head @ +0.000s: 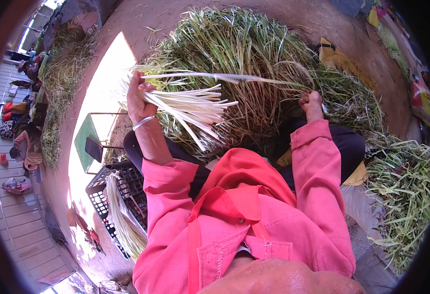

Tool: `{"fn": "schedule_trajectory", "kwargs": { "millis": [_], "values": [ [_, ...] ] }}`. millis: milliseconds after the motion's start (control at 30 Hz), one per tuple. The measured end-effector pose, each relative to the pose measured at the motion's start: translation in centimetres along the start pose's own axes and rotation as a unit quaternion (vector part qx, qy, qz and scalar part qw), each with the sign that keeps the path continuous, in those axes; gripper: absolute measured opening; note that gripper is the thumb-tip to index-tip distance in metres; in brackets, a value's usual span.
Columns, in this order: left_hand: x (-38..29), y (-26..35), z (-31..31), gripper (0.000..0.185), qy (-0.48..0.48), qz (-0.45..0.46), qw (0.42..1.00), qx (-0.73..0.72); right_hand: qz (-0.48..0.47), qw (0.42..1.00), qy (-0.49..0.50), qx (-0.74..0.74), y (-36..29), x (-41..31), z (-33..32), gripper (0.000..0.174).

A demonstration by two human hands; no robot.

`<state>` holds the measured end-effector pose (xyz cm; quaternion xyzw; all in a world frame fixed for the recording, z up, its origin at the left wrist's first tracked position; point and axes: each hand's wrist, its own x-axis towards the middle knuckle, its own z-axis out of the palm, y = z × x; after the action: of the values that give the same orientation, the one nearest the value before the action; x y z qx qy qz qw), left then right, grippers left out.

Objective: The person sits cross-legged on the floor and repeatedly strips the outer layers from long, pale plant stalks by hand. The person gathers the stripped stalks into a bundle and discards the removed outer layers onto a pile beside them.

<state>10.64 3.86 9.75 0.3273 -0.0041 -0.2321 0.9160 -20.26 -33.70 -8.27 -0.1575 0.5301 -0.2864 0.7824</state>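
Note:
My left hand (141, 97), with a silver bangle at the wrist, is closed around a bundle of long pale stems (189, 104) that look like garlic scapes. Their cut-looking ends fan out to the right. My right hand (311, 104) pinches the thin greenish end of a single plant stalk (237, 78). This stalk runs almost straight across from my left hand to my right. A dry, curled leaf (297, 66) arches above the right fingers. Behind and below both hands lies a large heap of green and straw-coloured stalks (233, 47), reaching my lap.
At my left stands a black plastic crate (101, 183) with a tied bundle of pale stems (121, 217) across it. Beyond it is a green-topped metal-framed stool (86, 141) with a dark phone-like object. Leafy trimmings (402, 198) lie at right. Another person (27, 147) is far left.

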Motion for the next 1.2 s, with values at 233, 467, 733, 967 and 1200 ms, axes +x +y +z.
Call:
{"fn": "schedule_trajectory", "kwargs": {
  "millis": [233, 467, 733, 967, 1200],
  "values": [
    [1.4, 2.7, 1.2, 0.021, -0.143, -0.071, 0.986, -0.047, -0.038, 0.967, 0.141, 0.208, 0.9, 2.8, -5.9, 0.019],
    [2.0, 4.9, 4.6, 0.012, -0.183, -0.059, 0.981, -0.037, -0.124, 0.960, -0.008, -0.250, 1.7, 1.2, -4.8, 0.022],
    [3.1, -0.5, 2.0, 0.013, -0.051, -0.088, 0.993, 0.061, -0.285, 0.474, -0.312, -0.773, 7.7, -11.8, 6.1, 0.031],
    [3.4, 0.1, 2.7, 0.017, -0.088, -0.046, 0.989, 0.108, -0.211, 0.457, -0.408, -0.762, 5.8, -13.1, 6.7, 0.026],
    [3.3, -2.7, 3.0, 0.013, -0.063, -0.094, 0.987, 0.114, -0.345, 0.812, -0.063, -0.466, 1.6, 2.1, 5.7, 0.016]
  ]
}}
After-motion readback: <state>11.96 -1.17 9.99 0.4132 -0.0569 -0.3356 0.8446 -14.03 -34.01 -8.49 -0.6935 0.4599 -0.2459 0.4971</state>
